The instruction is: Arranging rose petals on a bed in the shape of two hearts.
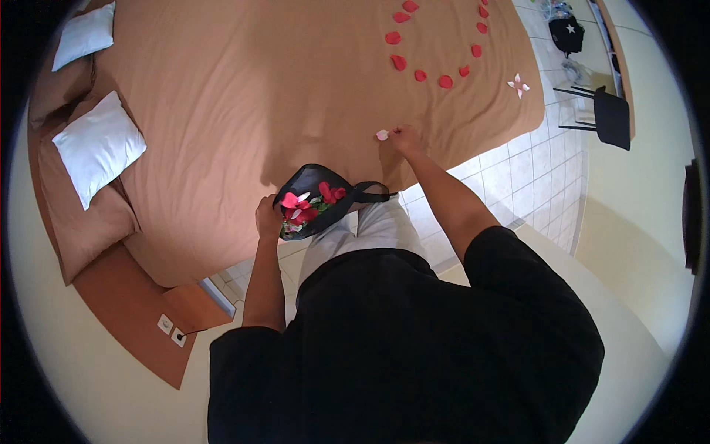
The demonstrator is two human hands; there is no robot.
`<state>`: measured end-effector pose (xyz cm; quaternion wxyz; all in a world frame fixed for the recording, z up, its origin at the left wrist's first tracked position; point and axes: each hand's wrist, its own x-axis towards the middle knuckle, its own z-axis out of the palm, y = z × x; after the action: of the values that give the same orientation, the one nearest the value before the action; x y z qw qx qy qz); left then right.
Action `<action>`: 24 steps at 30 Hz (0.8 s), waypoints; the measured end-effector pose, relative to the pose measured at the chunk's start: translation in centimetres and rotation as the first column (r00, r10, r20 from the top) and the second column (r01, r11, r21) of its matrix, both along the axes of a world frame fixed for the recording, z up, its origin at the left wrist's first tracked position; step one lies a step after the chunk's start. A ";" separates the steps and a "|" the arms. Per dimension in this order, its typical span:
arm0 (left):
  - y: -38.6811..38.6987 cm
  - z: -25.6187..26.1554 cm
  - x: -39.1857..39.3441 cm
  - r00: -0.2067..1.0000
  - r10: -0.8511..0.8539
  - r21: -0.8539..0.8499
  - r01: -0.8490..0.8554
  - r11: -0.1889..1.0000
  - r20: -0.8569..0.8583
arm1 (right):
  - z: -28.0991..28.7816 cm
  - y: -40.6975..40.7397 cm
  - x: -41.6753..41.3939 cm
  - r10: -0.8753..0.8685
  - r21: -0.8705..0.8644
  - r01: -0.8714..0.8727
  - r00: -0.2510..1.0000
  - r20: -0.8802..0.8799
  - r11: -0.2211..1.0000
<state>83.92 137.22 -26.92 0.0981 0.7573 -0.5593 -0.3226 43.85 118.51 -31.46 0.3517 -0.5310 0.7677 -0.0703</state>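
Observation:
My left hand (268,217) grips the rim of a black mesh bag (310,173) with a dark strap, held at the bed's edge. Red and white petals (300,213) and green leaves lie in the bag. Over the brown bedsheet (333,111), my right hand (405,139) holds a pale pink petal (382,135) at its fingertips. Beyond it, several red petals (445,81) lie spaced out in a curved line on the sheet. Four pale petals (518,86) form a small cross near the bed's right edge.
White cushions (100,147) and brown pillows (91,233) lie at the bed's left. A black chair (612,118) stands right of the bed on white floor tiles (513,166), below a dark bag (566,35). A wooden panel with sockets (165,323) is at lower left.

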 end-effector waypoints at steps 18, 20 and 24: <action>-1.8 -1.0 1.1 0.970 0.226 -0.133 -0.213 0.968 0.090 | -1.4 0.4 3.4 0.050 -0.043 -0.050 0.999 0.006 0.998; -1.4 -1.3 -0.1 0.973 0.193 -0.185 -0.168 0.968 0.124 | -1.7 2.5 1.4 0.016 -0.072 -0.010 0.997 0.081 0.997; 2.4 -0.7 -0.3 0.984 0.079 -0.149 -0.055 0.987 0.160 | 2.1 8.0 4.3 -0.039 0.020 0.036 0.977 0.211 0.999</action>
<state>83.60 139.66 -27.66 0.1166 0.7907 -0.5616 -0.2142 48.10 126.50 -29.37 0.4341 -0.5032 0.7364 -0.1265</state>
